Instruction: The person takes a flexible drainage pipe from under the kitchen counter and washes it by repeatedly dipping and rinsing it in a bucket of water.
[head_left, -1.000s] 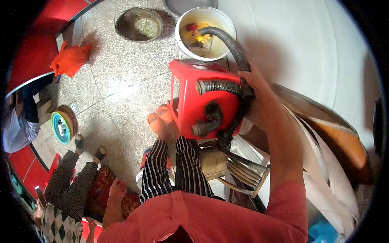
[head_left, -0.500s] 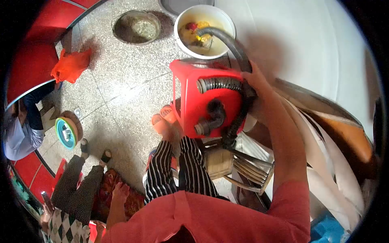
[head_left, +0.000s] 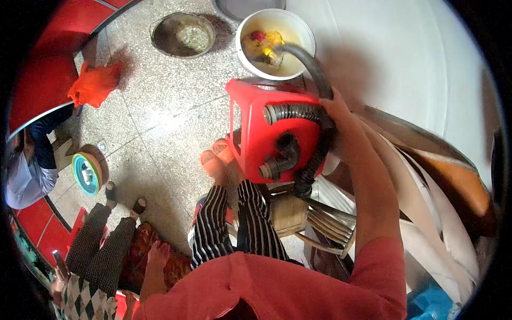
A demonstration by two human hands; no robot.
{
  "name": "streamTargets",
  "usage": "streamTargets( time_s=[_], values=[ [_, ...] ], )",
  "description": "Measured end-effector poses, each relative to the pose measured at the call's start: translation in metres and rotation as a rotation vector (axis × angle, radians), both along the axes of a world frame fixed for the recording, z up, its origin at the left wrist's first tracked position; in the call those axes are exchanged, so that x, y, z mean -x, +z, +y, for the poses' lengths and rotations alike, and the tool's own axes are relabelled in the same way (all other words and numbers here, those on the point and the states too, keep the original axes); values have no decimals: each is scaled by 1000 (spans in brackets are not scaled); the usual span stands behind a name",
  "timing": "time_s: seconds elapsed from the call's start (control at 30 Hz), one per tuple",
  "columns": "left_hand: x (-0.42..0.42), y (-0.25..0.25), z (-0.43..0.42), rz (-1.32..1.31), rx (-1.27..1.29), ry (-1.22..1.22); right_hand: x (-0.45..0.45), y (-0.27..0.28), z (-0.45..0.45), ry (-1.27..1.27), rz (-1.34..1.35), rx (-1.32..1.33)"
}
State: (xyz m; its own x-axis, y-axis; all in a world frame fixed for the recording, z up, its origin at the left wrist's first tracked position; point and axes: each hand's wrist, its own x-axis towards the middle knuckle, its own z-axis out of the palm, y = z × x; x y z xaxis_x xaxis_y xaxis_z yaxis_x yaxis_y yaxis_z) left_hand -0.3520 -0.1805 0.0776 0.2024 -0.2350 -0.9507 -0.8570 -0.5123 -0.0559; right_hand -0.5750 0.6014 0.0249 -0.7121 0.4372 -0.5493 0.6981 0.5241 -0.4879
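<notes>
My right hand [head_left: 334, 106] is closed around a black corrugated hose [head_left: 311, 63] above the right edge of a red plastic stool [head_left: 253, 146]. The hose's far end curves down into a white bucket [head_left: 241, 53], over cloudy liquid with yellow and red pieces [head_left: 273, 38]. More of the hose hangs below my hand. On the stool lie a ribbed hose piece [head_left: 293, 112] and a dark elbow pipe [head_left: 285, 157]. My left hand [head_left: 158, 253] is low on the left beside a red patterned cloth or seat [head_left: 178, 266], fingers loosely apart, holding nothing visible.
A dark basin [head_left: 160, 40] stands left of the bucket. Nested coloured basins [head_left: 97, 173] and a red plastic bag [head_left: 96, 85] are on the left. Two other people sit on the left, one holding a phone [head_left: 60, 261]. A wooden chair [head_left: 288, 213] stands close on my right.
The view has shifted slightly, so the bucket and stool appear a little further right. My right hand still grips the hose, whose tip has moved slightly in the bucket. My left hand has barely moved.
</notes>
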Motion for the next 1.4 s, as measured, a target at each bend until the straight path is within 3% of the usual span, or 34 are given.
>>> streamTargets(
  time_s=[0.07, 0.2, 0.3, 0.4, 0.5, 0.6, 0.7, 0.8, 0.9, 1.0, 1.1, 1.2, 1.3, 1.4],
  values=[
    [27, 30, 35, -61, 136, -11, 15, 9, -15, -204, -20, 148],
    [21, 27, 24, -14, 110, -31, 23, 56, -22, -416, -56, 521],
    [20, 25, 22, -55, 115, -24, 11, 33, -21, -444, 8, 287],
    [20, 19, 20, -63, 95, -22, 4, 24, -22, -126, 47, -41],
    [17, 16, 17, -51, 79, -56, 12, 50, -51, 210, 45, -293],
    [21, 20, 17, -47, 103, -106, 41, 78, -82, 271, -196, -409],
    [18, 19, 10, -37, 120, -80, 53, 32, -72, 58, -67, -294],
    [20, 25, 13, -64, 145, -70, 58, -7, -65, 139, -168, 194],
    [12, 21, 11, -61, 129, -58, 56, -24, -56, 24, 16, 147],
    [10, 16, 10, -46, 103, -84, 43, -32, -70, 27, 132, -242],
    [6, 22, 18, -53, 167, -46, 56, 4, -62, 142, 73, 120],
    [6, 16, 13, -54, 163, -22, 55, -32, -48, 18, 28, -109],
    [5, 17, 12, -59, 159, -42, 63, -14, -40, 298, -228, 173],
    [8, 22, 18, -65, 189, -70, 57, -29, -21, 15, -19, 115]
  ],
)
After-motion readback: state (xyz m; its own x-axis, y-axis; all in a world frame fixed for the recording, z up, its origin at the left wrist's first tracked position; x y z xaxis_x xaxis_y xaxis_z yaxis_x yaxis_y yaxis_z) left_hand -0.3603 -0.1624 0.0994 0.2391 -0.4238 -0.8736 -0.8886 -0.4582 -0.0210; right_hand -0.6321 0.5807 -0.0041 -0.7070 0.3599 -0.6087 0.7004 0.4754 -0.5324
